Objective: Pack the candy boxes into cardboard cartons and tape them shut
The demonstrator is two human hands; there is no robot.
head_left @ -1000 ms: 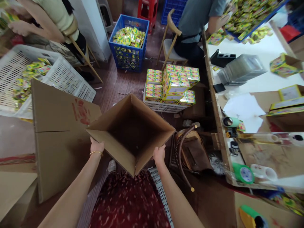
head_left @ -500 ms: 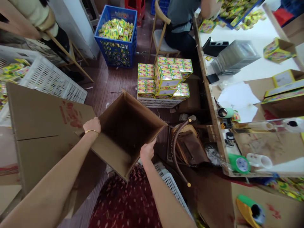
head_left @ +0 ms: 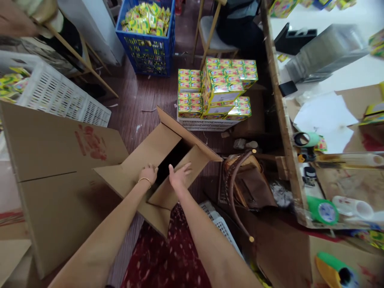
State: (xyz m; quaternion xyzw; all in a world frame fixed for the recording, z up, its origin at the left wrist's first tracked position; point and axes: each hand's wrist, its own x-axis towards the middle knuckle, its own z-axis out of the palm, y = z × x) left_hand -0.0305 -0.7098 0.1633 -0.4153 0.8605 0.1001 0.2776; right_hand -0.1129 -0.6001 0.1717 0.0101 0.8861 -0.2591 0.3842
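Observation:
A brown cardboard box point(head_left: 138, 154) stands in front of me with two opposite flaps folded partly inward and a dark gap between them. My left hand point(head_left: 148, 175), with a thin bracelet at the wrist, presses on the left flap near its inner edge. On the right flap point(head_left: 196, 162) lies my right hand point(head_left: 180, 176), its fingers spread and thumb apart. Neither hand grips anything. The far flap point(head_left: 187, 134) stands up, and the near flap point(head_left: 157, 218) slopes toward my dark red patterned clothing. The inside of the box is mostly in shadow.
A large cardboard box point(head_left: 51, 172) stands at left, beside a white crate point(head_left: 69, 96). Ahead are a blue crate point(head_left: 147, 52) of small packets and stacked yellow-green cartons point(head_left: 222, 86). A brown bag point(head_left: 255, 184) and worktable point(head_left: 282, 104) are at right. Two people sit nearby.
Both hands have moved from the box's upper edges onto its side flaps, which are now folded inward over the opening. The view has shifted slightly.

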